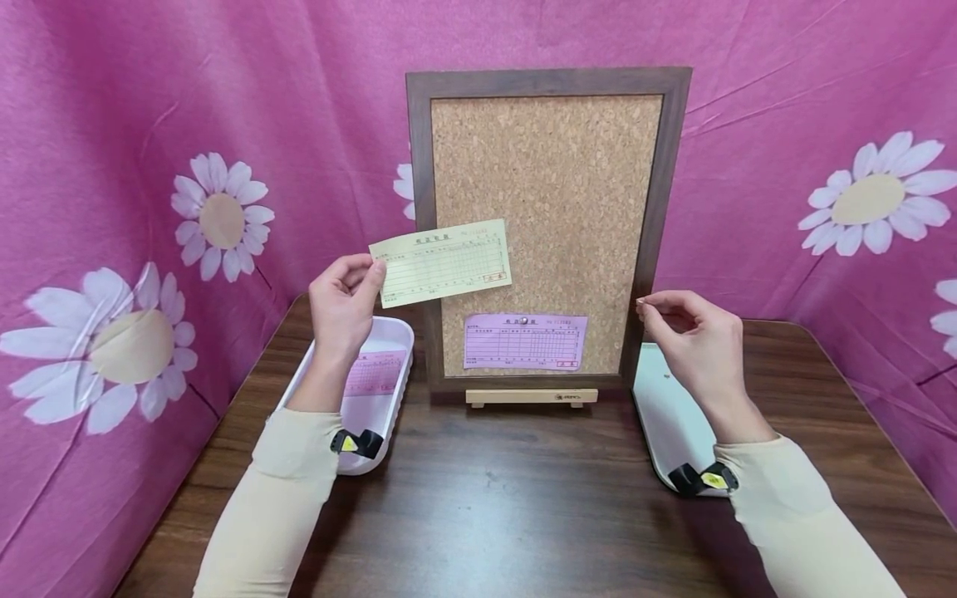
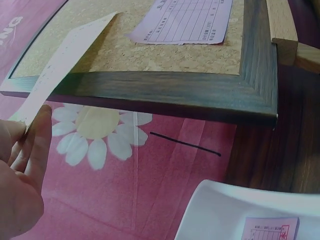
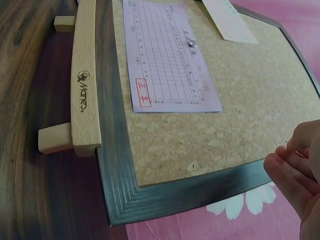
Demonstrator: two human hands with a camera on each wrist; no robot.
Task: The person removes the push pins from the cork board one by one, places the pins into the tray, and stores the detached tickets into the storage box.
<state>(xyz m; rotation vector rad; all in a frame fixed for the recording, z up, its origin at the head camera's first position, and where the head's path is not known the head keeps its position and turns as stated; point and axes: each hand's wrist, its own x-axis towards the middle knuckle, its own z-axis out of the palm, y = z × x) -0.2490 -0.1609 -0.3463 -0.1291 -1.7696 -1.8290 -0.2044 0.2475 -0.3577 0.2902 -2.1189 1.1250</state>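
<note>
My left hand (image 1: 345,303) pinches the left edge of a pale yellow receipt slip (image 1: 444,264) between thumb and fingers. Its free end overlaps the lower left of the framed cork board (image 1: 553,199) in the head view. Low on the cork, a purple receipt slip (image 1: 523,345) hangs from a silver pushpin (image 3: 192,44) at its top middle. By the board's right side, my right hand (image 1: 695,340) has thumb and fingertips pressed together on a tiny pin-like thing, mostly hidden; I cannot tell its exact kind.
A light wooden stand (image 1: 531,398) bears the board upright on the brown table (image 1: 478,498). To the left is a white tray (image 1: 399,357) with a pink slip (image 1: 374,374) inside. A shallow pale tray (image 1: 676,423) lies under my right hand. Pink flowered cloth (image 1: 299,108) hangs behind.
</note>
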